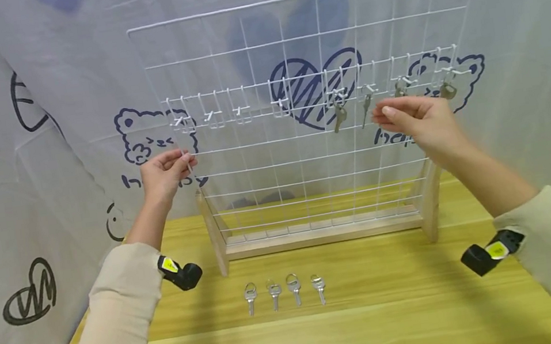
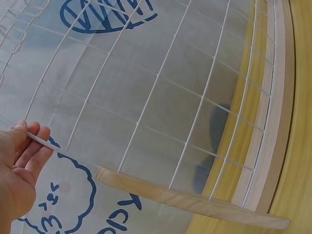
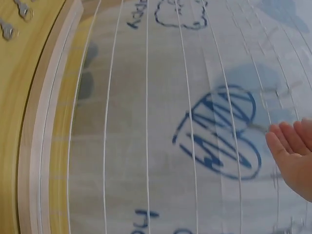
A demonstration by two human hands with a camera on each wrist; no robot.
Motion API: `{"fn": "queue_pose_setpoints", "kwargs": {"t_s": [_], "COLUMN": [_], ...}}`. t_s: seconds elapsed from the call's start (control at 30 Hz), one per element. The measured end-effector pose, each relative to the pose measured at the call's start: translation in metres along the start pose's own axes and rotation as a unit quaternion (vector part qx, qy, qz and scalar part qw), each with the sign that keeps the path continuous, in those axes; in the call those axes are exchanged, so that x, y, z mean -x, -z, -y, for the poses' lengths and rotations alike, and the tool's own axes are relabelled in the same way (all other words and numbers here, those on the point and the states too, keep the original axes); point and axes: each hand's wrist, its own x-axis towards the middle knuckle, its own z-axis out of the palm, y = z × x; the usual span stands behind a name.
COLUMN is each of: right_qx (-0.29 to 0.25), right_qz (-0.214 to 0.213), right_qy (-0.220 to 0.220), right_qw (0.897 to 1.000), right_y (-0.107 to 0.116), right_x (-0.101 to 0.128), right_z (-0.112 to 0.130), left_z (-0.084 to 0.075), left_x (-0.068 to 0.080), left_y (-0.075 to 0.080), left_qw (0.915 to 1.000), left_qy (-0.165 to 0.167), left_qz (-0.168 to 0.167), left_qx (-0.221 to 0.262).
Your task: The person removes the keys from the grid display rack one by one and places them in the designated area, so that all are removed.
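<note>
A white wire grid rack (image 1: 260, 167) stands upright in a wooden base (image 1: 315, 238) on the yellow table (image 1: 379, 321). A row of hooks (image 1: 241, 111) crosses it, and several keys (image 1: 339, 115) hang from the hooks on the right. My left hand (image 1: 169, 169) pinches the grid's left edge wire (image 2: 41, 141) between thumb and fingers (image 2: 30, 146). My right hand (image 1: 412, 118) hovers in front of the hung keys, blurred; in the right wrist view its fingers (image 3: 292, 141) are straight and hold nothing. Several loose keys (image 1: 284, 293) lie in a row on the table before the rack.
A grey cloth with blue doodles (image 1: 47, 184) hangs behind and to the left of the rack. The rack's wooden feet (image 1: 213, 235) stick out toward me. In the right wrist view two table keys (image 3: 14, 19) show at the top left.
</note>
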Motion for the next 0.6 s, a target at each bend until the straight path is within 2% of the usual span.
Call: {"fn": "queue_pose_setpoints", "kwargs": {"t_s": [0.17,0.3,0.43,0.6], "right_qx": [-0.084,-0.114,-0.099,-0.086], "right_qz": [-0.043,-0.102,-0.150,-0.168], "right_qy": [-0.005,-0.011,-0.024,-0.029], "right_qw": [0.996,0.988,0.983,0.982], "right_y": [-0.029,-0.049,-0.063,-0.071], "right_x": [-0.008,-0.015,-0.020,-0.026], "right_z": [-0.002,-0.005,-0.007,-0.011], "left_z": [-0.001,-0.001,0.000,0.000], "left_x": [0.000,-0.001,-0.001,0.000], "left_y": [0.000,0.002,0.001,-0.001], "left_qw": [1.0000,0.9998,0.9996,0.9995], "left_qy": [0.005,0.008,0.013,0.018], "left_qz": [0.001,0.000,-0.004,-0.011], "left_qx": [0.001,0.017,0.024,0.022]}}
